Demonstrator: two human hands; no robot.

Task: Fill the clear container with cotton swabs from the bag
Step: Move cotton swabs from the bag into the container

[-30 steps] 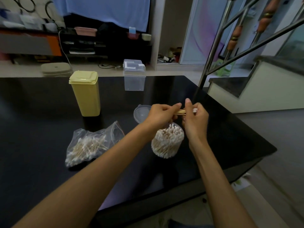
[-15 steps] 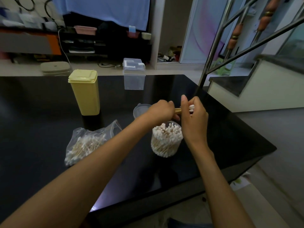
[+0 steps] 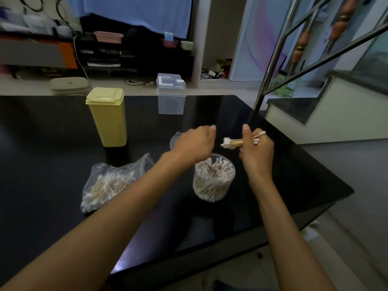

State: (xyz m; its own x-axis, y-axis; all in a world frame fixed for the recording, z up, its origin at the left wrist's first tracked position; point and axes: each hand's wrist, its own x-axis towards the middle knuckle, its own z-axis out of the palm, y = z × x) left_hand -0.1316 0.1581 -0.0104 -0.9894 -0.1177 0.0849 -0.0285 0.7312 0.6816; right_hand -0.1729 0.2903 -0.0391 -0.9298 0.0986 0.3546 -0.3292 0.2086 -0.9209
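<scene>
Head view: clear container [image 3: 213, 178] sitting near surface [image 3: 52, 164] front edge; right hand [image 3: 256, 151] gripping swab bundle [image 3: 233, 142] above it, left hand [image 3: 196, 143] hanging loosely curled w/ nothing in it.

The counter [image 3: 52, 143] is black and glossy, smooth enough to mirror the light, and on it the bag [image 3: 109, 181] is thin clear plastic film, crinkled and shiny. The round clear container [image 3: 214, 179] and the square lidded box [image 3: 171, 95] look like smooth transparent plastic, while the tall yellow container [image 3: 108, 118] is opaque plastic with a dull sheen. The cotton swabs [image 3: 237, 142] show pale wood-coloured sticks with fluffy matt white cotton tips, the stair railing [image 3: 273, 59] is polished metal, and the blue sheet [image 3: 136, 13] behind is soft matt cloth.
</scene>
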